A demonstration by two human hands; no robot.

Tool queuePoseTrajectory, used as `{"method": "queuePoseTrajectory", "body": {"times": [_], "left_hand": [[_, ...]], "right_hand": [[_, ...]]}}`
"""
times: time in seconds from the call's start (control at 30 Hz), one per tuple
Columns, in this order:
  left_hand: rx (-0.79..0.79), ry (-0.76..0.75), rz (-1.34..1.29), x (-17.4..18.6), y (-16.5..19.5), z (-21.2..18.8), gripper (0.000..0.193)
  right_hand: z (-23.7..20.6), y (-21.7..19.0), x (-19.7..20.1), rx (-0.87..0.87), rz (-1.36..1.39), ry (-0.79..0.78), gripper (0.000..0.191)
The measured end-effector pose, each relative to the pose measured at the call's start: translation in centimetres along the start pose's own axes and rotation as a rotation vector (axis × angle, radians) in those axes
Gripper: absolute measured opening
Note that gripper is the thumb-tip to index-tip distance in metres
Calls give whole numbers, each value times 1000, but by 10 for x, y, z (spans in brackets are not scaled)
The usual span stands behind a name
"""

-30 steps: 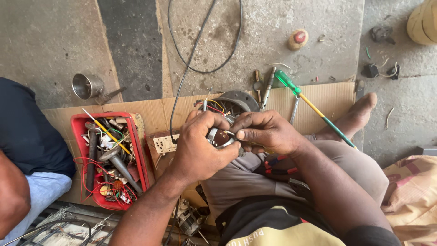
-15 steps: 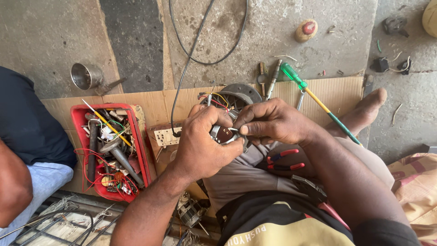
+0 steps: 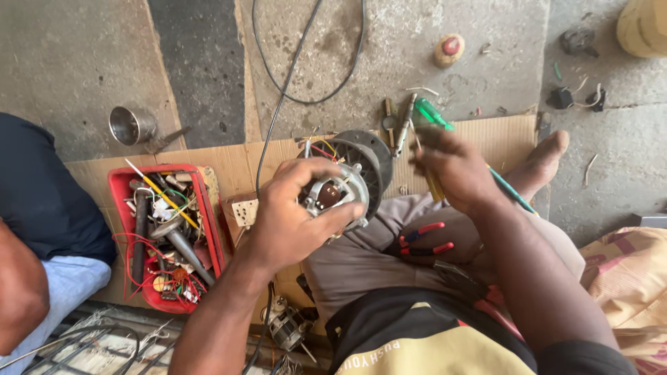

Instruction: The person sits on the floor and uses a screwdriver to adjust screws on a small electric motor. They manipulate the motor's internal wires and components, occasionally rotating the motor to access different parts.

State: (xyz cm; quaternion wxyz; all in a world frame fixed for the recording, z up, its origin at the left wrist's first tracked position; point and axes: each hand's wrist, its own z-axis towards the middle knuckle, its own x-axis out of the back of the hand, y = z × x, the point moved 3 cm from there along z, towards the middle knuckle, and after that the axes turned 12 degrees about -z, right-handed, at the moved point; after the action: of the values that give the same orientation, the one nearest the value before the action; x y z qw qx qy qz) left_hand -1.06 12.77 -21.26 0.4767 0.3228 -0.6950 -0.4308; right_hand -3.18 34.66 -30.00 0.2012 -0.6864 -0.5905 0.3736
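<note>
On the cardboard (image 3: pixel 229 163), right of the red tray (image 3: pixel 118 201), the left hand (image 3: pixel 288 215) wraps its fingers around the motor (image 3: pixel 340 191) above the lap, while the blurred right hand (image 3: pixel 451 170), apart from it, pinches a yellow-handled tool (image 3: pixel 434 186); one-handed, the motor might tilt and strain its wires (image 3: pixel 319 149).

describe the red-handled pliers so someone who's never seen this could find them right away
Start at the sheet of cardboard on the concrete floor, then come to the seated person's lap below the right hand. The pliers lie on the grey trousers. Their two red handles set them apart from the green-handled screwdriver further up.
</note>
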Motion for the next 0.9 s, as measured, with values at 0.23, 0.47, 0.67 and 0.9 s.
{"method": "queuePoseTrajectory", "body": {"times": [0.23, 0.47, 0.67, 0.9], "left_hand": [[-198, 332, -544, 44, -6, -75, 100], [32, 282, -763, -24, -72, -76, 128], [-394, 415, -247, -33, -45, -34, 108], [-160, 340, -553, 8, -10, 0, 63]], "right_hand": [[1, 20, 8, -199, -665, 192, 42], [11, 32, -4, -100, -1318, 168, 41], [9, 44, -13, -75, -1479, 103, 53], [1, 48, -22, -167, -1567, 69, 46]]}}
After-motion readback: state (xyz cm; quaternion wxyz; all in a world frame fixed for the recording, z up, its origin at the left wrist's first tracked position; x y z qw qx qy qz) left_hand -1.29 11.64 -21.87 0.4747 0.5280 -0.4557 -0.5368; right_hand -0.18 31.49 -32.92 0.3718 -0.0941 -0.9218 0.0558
